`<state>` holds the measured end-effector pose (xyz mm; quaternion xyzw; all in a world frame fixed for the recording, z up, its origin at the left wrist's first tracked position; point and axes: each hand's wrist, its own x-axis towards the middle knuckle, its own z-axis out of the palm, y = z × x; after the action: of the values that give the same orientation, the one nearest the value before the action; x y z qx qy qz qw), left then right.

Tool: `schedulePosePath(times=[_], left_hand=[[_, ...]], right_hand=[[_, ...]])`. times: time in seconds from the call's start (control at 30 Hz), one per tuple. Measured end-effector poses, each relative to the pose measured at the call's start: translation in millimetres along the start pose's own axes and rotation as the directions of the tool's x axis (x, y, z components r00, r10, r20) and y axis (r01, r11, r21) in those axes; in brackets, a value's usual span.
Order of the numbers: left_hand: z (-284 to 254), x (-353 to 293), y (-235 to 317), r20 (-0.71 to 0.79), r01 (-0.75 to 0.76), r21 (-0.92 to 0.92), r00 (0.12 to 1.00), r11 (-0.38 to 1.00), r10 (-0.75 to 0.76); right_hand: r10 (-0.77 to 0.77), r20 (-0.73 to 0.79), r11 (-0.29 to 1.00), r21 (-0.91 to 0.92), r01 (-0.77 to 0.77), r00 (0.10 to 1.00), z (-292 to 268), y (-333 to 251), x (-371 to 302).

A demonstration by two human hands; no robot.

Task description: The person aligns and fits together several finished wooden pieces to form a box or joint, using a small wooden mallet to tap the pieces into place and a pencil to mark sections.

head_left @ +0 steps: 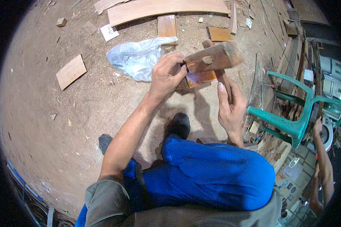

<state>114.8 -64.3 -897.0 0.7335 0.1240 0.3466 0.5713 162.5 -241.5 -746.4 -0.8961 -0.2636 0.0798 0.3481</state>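
My right hand (231, 106) is wrapped round the handle of a wooden mallet (215, 58). The mallet's blocky, worn head is raised over a varnished brown wood piece (201, 78). Just left of the mallet head is my left hand (166, 73), thumb and fingers closed in a pinch. What they pinch is dark and mostly hidden by the fingers and the mallet head. Behind my left hand a crumpled clear plastic bag (134, 58) lies on the ground.
Farther off lie a long curved plank (166, 10) and varnished boards (167, 28) (219, 34). A bare board (71, 72) rests at left. On the right a green plastic chair (291, 109) lies tipped among scrap wood, near another person's arm (323, 155). My feet (180, 125) are close below.
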Motion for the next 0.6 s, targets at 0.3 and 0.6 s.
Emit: schedulePosePath(times=[0.3, 0.6], left_hand=[[-3.3, 1.9, -0.2, -0.019, 0.041, -0.046, 0.999, 0.998, -0.042], [-2.2, -0.9, -4.9, -0.014, 0.037, -0.071, 0.999, 0.997, -0.038]], right_hand=[[-0.034, 0.031, 0.998, -0.055, 0.036, 0.999, 3.1, -7.9, 5.6], [0.044, -0.033, 0.999, 0.014, -0.044, 0.998, 4.2, 7.0, -0.1]])
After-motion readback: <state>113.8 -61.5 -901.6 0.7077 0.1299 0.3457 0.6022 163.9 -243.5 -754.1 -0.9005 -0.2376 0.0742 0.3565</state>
